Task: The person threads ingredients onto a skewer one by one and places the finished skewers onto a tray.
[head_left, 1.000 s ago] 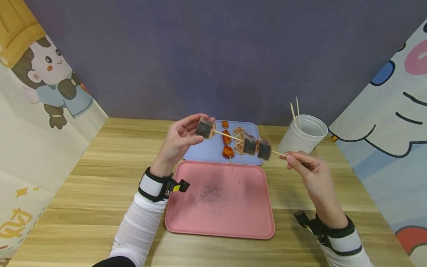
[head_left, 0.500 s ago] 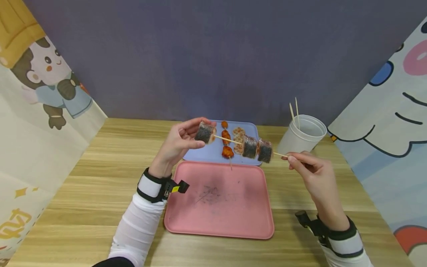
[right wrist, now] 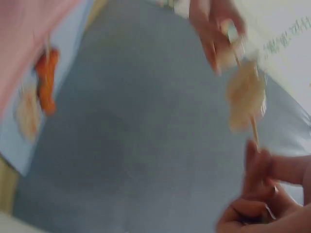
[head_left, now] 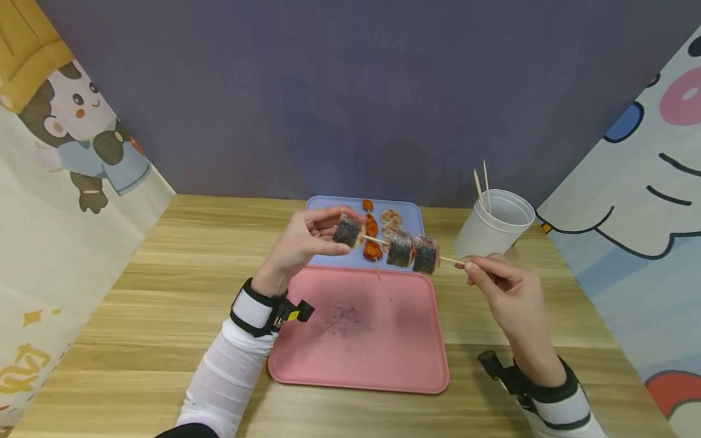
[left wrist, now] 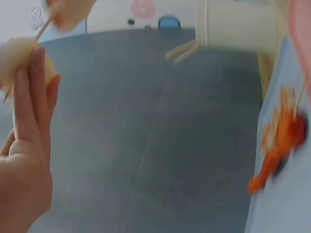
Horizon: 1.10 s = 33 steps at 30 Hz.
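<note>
My left hand pinches a thick chunk with dark, silvery skin or wrap between thumb and fingers. That chunk sits on the far end of a wooden skewer. Two more dark-sided chunks are threaded close together nearer the other end, with a short bare stretch between them and the left one. Thumb and fingertips of my right hand pinch the skewer's right end. In the right wrist view the pair of chunks shows a pale side. The skewer is held in the air, tilting down to the right.
Below lies a pink tray with dark specks. Behind it, a light blue tray bears a skewer of orange-red pieces and a pale skewer. A white tub with two wooden skewers stands back right, near a grey partition.
My left hand has moved right and down with its chunk, shortening the bare stretch of skewer between it and the other two. My right hand has shifted slightly left and down.
</note>
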Each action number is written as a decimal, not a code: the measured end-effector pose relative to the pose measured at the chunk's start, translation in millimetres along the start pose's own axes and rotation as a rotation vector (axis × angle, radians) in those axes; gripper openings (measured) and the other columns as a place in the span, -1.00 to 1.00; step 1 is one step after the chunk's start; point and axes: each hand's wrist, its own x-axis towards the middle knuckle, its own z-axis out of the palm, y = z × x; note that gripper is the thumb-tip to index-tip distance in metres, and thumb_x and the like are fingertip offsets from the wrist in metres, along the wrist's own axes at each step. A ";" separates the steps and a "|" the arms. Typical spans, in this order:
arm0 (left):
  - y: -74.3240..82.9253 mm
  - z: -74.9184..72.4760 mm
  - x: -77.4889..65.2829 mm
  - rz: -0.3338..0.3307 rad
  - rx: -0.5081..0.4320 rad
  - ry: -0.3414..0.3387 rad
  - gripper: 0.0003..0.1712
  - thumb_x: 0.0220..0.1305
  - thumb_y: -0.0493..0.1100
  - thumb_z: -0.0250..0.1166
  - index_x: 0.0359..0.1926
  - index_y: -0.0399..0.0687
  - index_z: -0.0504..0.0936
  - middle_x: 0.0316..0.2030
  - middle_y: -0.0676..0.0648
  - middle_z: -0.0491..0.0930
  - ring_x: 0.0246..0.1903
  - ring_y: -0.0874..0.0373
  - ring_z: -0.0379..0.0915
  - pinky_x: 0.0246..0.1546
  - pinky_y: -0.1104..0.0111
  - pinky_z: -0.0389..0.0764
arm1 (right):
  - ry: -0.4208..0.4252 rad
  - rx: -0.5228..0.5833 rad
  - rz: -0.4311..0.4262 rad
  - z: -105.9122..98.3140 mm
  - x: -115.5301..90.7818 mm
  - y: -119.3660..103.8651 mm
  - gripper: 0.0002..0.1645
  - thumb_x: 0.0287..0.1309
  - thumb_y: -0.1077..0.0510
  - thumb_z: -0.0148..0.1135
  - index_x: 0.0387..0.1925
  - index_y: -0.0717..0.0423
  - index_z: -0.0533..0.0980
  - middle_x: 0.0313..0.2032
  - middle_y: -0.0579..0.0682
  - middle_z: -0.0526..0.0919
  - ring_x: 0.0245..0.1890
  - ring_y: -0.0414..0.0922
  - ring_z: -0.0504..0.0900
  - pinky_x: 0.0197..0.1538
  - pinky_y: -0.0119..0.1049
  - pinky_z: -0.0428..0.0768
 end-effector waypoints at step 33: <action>-9.8 18.6 4.7 0.029 0.160 -0.064 -0.37 -0.06 -0.36 0.48 0.12 -0.13 0.56 0.03 -0.10 0.59 -0.67 0.17 0.02 -0.52 0.43 0.26 | -0.079 -0.078 0.031 17.2 -8.6 0.7 -0.83 0.19 0.29 0.22 -0.22 0.27 0.66 -0.42 -0.29 0.67 -0.49 -0.25 0.55 -0.47 -0.48 0.49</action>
